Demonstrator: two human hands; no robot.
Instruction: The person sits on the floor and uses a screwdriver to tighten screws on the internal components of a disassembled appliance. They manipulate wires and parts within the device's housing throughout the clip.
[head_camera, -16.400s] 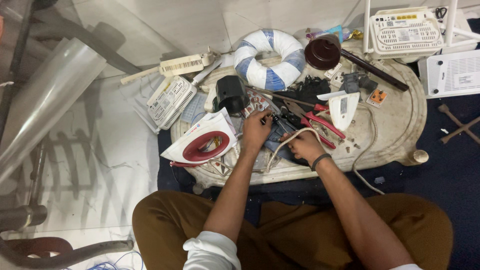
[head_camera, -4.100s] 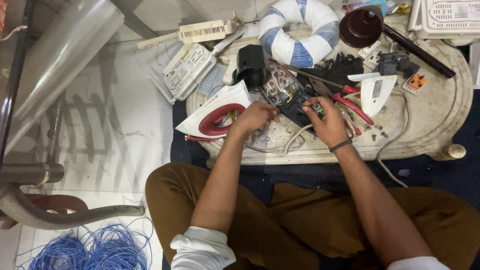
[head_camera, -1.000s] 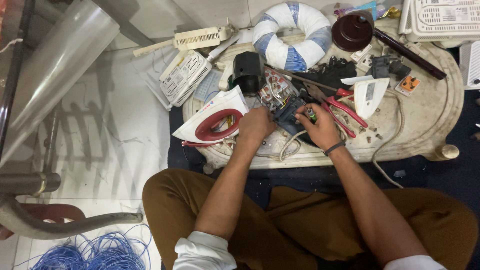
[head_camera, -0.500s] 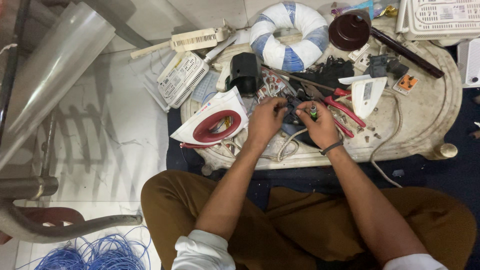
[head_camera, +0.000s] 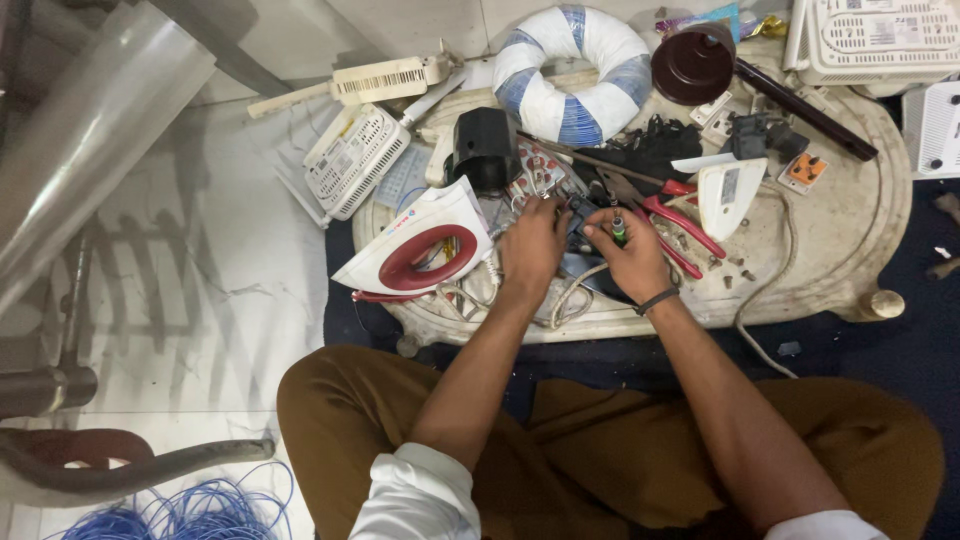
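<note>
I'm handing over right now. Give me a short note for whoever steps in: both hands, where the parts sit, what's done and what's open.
Left hand: pressed down on the small dark part on the work board, steadying it.
Right hand: closed on a small screwdriver with a green handle, tip at that dark part.
Nearby: red and white iron shell to the left, red-handled pliers to the right, black cup-shaped housing behind, blue and white ring at the far edge.
Done: the iron shell lies open, loose screws lie scattered on the board.
Open: the dark part is under the tool, and I cannot tell whether its screws are in or out.
</note>
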